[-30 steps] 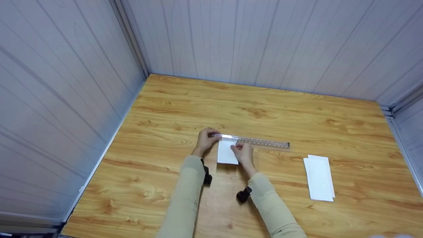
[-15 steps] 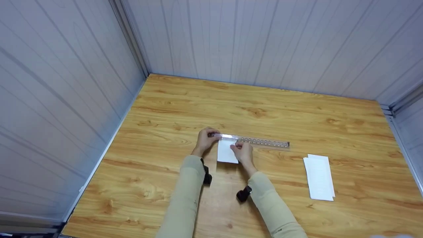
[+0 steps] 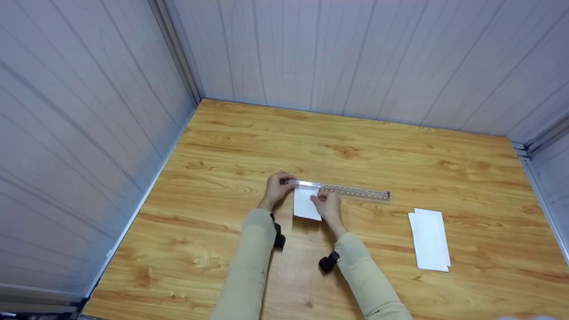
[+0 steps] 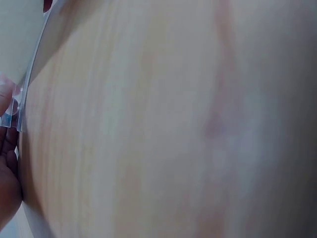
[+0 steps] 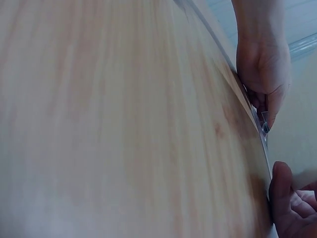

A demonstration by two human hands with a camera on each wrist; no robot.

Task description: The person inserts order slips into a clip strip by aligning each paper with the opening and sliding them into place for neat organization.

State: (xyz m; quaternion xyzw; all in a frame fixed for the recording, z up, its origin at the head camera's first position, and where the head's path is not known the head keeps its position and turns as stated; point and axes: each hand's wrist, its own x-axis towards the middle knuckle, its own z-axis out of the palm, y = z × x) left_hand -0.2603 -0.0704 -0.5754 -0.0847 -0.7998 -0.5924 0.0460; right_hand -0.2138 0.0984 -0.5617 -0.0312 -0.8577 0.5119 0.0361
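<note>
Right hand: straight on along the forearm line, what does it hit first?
Likely the clear ruler, lying across the line just beyond the right hand in the head view. Depth there is unclear; I can't tell whether the fingers already touch it.

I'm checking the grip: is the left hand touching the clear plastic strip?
Touching: the left wrist view shows the left hand with its thumb on the end of the clear plastic strip.

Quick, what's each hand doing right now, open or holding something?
Left hand: closed, pinching the left end of the clear ruler.
Right hand: closed, seemingly pinching the right edge of the white paper between the hands.
</note>
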